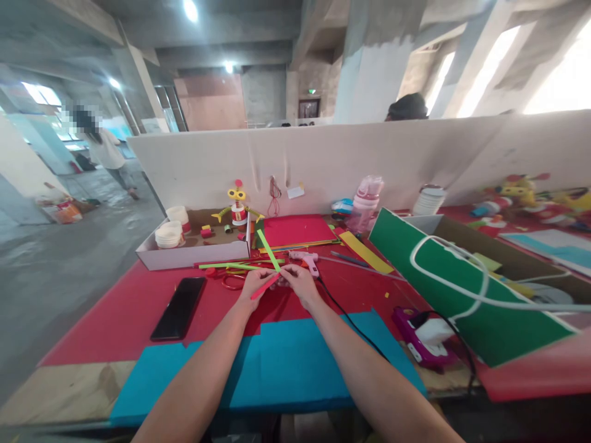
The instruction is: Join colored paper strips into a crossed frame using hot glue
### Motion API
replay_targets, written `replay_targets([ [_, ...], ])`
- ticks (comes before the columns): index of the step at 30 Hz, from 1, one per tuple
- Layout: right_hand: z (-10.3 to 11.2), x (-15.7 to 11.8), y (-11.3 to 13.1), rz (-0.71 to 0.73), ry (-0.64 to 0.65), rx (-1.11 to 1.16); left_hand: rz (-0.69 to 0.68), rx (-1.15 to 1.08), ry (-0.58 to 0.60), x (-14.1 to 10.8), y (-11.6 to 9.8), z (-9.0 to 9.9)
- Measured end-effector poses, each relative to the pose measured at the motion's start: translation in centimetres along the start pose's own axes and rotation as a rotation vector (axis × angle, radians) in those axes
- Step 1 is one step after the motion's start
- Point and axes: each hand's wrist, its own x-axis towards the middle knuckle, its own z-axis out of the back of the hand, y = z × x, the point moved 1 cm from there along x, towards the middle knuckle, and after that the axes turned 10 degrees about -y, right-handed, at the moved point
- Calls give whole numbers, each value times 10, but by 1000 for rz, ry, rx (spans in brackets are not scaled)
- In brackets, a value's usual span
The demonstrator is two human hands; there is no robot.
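Glue gun [305,258] at two o'clock risks a knock if left hand [255,285] and right hand [300,284], pinched nearly closed on green strip [268,249] and red strip [265,288], swing that way.

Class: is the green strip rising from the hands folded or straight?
Straight where visible: the green strip runs unbent above the fingers; cannot tell where they hide it.
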Motion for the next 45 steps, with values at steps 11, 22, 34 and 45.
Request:
replay_targets([
  [11, 4, 5, -5, 27, -128, 85, -97, 101, 112, -20, -24, -13],
  [22, 0, -2, -1, -17, 0, 44, -141, 122, -6, -10, -14, -6],
  [34, 3, 1, 0, -8, 13, 48, -182, 214, -68, -8, -14, -4],
  [45, 3, -1, 3, 3, 43, 34, -145, 176, -55, -10, -17, -5],
])
